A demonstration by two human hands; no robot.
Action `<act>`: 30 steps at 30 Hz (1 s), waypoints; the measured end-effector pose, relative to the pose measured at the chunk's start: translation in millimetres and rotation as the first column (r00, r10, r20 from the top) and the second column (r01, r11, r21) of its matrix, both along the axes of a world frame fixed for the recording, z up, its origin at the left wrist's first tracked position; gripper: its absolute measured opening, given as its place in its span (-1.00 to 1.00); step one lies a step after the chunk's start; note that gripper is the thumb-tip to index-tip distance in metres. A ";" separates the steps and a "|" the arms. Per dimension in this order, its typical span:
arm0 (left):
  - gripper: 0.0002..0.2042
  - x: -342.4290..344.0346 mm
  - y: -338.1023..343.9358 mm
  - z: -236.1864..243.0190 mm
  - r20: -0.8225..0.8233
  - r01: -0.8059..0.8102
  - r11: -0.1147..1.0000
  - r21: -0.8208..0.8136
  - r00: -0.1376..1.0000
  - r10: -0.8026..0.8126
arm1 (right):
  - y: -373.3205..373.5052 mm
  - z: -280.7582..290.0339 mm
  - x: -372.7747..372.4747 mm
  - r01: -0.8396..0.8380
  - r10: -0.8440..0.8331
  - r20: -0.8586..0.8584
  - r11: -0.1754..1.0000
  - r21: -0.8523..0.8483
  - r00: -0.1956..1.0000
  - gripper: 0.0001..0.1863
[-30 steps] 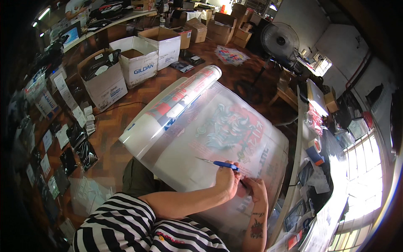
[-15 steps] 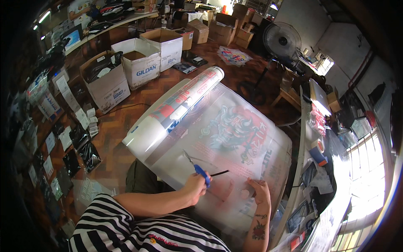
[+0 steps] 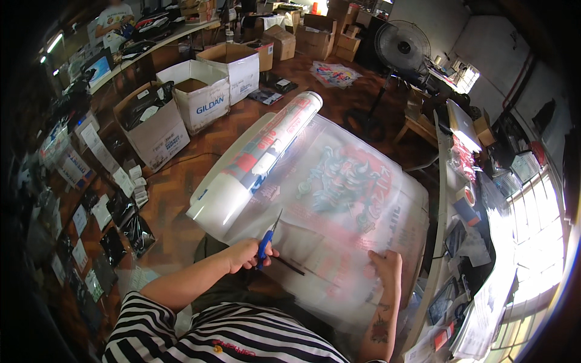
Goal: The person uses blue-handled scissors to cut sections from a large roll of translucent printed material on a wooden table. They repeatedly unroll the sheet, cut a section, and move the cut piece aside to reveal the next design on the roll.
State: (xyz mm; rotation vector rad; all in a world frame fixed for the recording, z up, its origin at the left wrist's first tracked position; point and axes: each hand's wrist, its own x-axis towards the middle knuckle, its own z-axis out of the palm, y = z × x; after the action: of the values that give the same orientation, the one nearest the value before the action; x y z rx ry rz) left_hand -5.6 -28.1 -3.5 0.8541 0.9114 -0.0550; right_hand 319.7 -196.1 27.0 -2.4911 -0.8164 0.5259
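Note:
My left hand (image 3: 247,255) is closed round the blue handles of a pair of scissors (image 3: 265,247). Their blades point away from me, beside the near left part of a translucent printed film sheet (image 3: 405,209). Red, blue and black designs show on the film, which runs out from a thick roll (image 3: 233,192) on the left. On the right, my right hand (image 3: 385,266) pinches the film near its near edge, thumb on top. A thin dark strip (image 3: 290,265) shows between the two hands; I cannot tell whether it lies on or under the film.
Open cardboard boxes (image 3: 209,107) stand on the wooden floor at the far left. Packets and papers (image 3: 112,245) lie at left. A standing fan (image 3: 402,48) is at the back. A cluttered bench (image 3: 445,175) runs along the right by the window. Another person (image 3: 115,27) stands far left.
My left hand has drawn back to the left and nearer to me with the scissors, whose blades now point more straight ahead. My right hand remains at the film's near right part.

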 end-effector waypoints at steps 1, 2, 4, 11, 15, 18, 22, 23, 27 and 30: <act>-0.64 1.2 -1.0 -0.3 -0.010 0.001 1.000 0.015 1.000 0.000 | 1.9 0.5 -3.8 -0.023 0.049 0.201 0.991 -0.132 0.978 -0.66; -0.68 4.1 -2.3 2.6 0.003 0.004 1.000 0.002 1.000 -0.004 | 4.4 0.8 -14.5 -0.001 0.019 0.437 0.999 -0.041 0.899 -0.60; -0.70 3.8 -4.7 -0.5 0.033 -0.016 0.998 -0.063 0.999 0.018 | 23.9 -1.3 -54.5 -0.036 -0.085 0.801 0.991 0.131 0.592 -0.45; -0.74 7.1 -7.2 -4.8 0.028 -0.010 0.998 -0.058 1.000 0.011 | 117.6 -37.6 -126.7 -0.779 0.503 0.677 0.604 0.169 0.537 -0.61; -0.73 5.8 7.9 3.1 -0.063 0.119 0.992 0.047 0.991 -0.116 | 131.1 -78.7 -129.7 -0.792 0.528 0.653 0.580 0.190 0.543 -0.69; -0.76 10.0 16.7 8.3 -0.124 0.185 0.974 0.133 0.978 -0.169 | 128.1 -88.6 -131.6 -0.782 0.470 0.702 0.590 0.201 0.535 -0.70; -0.77 18.0 40.9 8.8 -0.210 0.301 0.923 0.240 0.944 -0.254 | 126.9 -84.7 -132.1 -0.790 0.501 0.686 0.587 0.178 0.527 -0.69; -0.78 20.8 48.7 7.2 -0.201 0.290 0.927 0.240 0.948 -0.245 | 126.5 -83.8 -132.1 -0.788 0.510 0.671 0.587 0.186 0.538 -0.68; -0.80 39.1 74.6 13.9 -0.155 0.242 0.946 0.216 0.965 -0.212 | 124.6 -85.3 -125.3 -0.805 0.542 0.677 0.579 0.130 0.499 -0.67; -0.79 52.8 97.6 7.7 -0.104 0.206 0.963 0.171 0.976 -0.190 | 126.2 -88.0 -127.4 -0.785 0.505 0.672 0.591 0.188 0.542 -0.68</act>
State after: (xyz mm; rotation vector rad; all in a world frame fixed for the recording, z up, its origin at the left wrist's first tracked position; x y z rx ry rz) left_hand 47.3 69.6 4.3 1.1185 0.9191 -0.1865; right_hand 192.3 -70.0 -61.0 -1.7651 -1.9274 -0.2257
